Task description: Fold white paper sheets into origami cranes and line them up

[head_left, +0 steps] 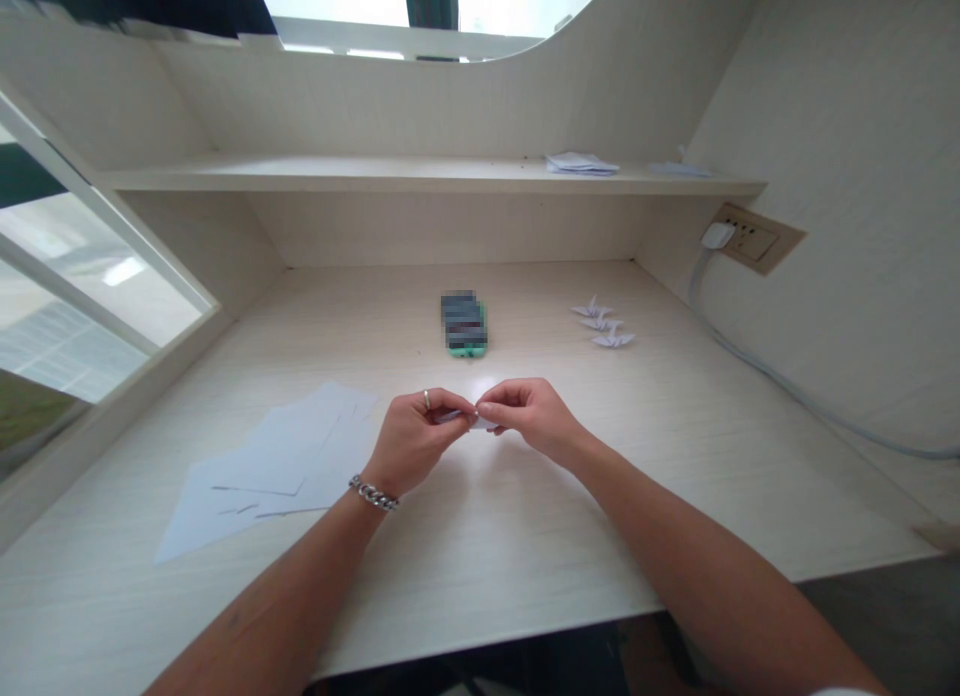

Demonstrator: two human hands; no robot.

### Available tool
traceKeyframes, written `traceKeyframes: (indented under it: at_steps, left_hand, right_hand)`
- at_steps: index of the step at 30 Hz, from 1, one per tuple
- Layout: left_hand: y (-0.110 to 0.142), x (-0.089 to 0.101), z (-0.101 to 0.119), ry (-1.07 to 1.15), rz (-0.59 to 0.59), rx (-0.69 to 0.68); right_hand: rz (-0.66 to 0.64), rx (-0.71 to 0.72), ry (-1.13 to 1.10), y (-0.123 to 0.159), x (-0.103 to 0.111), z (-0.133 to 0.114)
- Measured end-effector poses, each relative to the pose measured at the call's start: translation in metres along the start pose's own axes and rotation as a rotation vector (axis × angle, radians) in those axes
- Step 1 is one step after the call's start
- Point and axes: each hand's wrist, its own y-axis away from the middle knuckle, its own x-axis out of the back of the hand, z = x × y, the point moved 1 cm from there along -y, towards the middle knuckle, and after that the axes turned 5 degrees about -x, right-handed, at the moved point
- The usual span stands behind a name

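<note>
Between my two hands, just above the middle of the desk, is a small piece of folded white paper [482,423]. My left hand [421,431], with a ring and a chain bracelet, pinches its left side. My right hand [529,416] pinches the paper from the right, its fingertips close against the left ones. The fingers hide most of the paper, so its exact shape cannot be made out. Beyond the right hand, several folded paper cranes [604,324] stand in a row on the desk.
White paper sheets [277,456] lie on the desk at left. A phone-like object [465,324], blurred out, with a green edge lies behind my hands. A shelf [375,173] holds a paper stack [581,164]. A cable [787,386] runs from a wall socket [761,238] at right.
</note>
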Motion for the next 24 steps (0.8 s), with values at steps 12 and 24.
traceKeyframes:
  at_steps: [12, 24]
  left_hand:
    - [-0.003, -0.001, -0.001, 0.259, 0.038, 0.083]
    - [-0.001, -0.004, -0.001, 0.15, 0.066, 0.039]
  right_hand:
    - [0.131, 0.225, 0.366, 0.008, -0.001, -0.009]
    - [0.151, 0.251, 0.418, 0.011, -0.005, -0.01]
